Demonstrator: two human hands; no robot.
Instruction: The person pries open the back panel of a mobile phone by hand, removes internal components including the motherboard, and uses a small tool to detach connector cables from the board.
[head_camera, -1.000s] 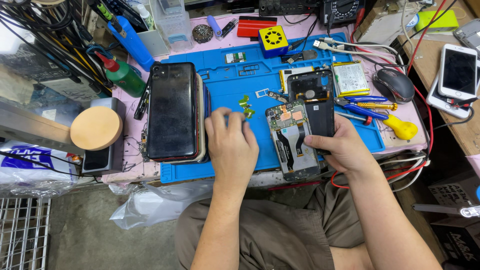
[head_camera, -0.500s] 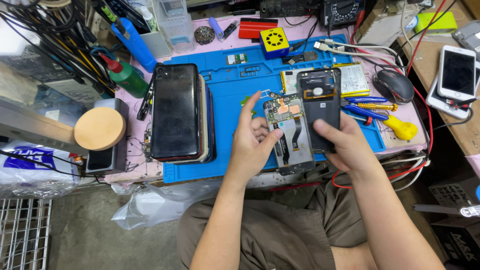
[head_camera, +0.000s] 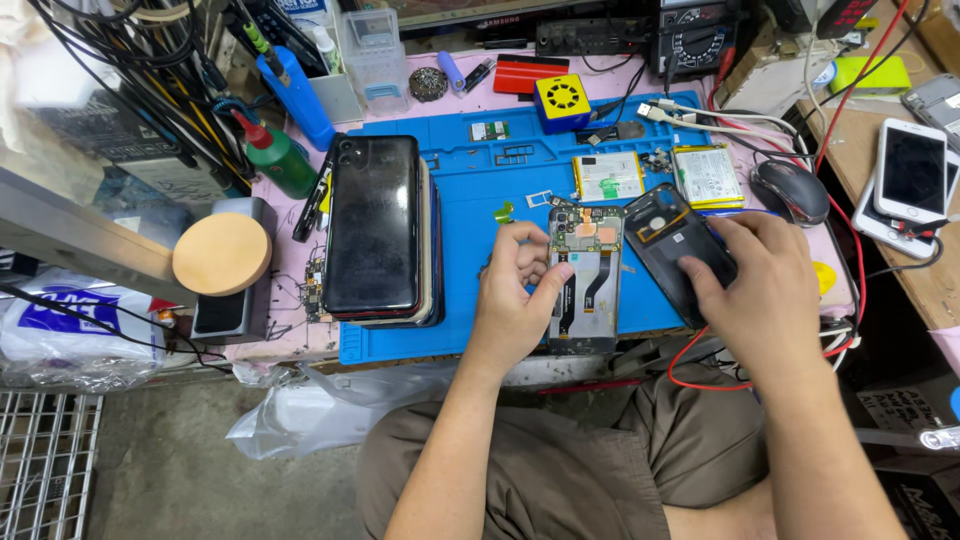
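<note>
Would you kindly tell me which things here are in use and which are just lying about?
In use:
left hand on the opened phone
right hand on the black back cover

Lying about:
stack of phones
two batteries
mouse
green bottle
blue mat

Left hand (head_camera: 520, 290) on opened phone (head_camera: 585, 280); right hand (head_camera: 755, 280) on black back cover (head_camera: 665, 240)

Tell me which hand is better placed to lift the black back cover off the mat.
Right, probably. The right hand already rests on the black back cover, while the left hand is busy steadying the opened phone beside it.
</note>
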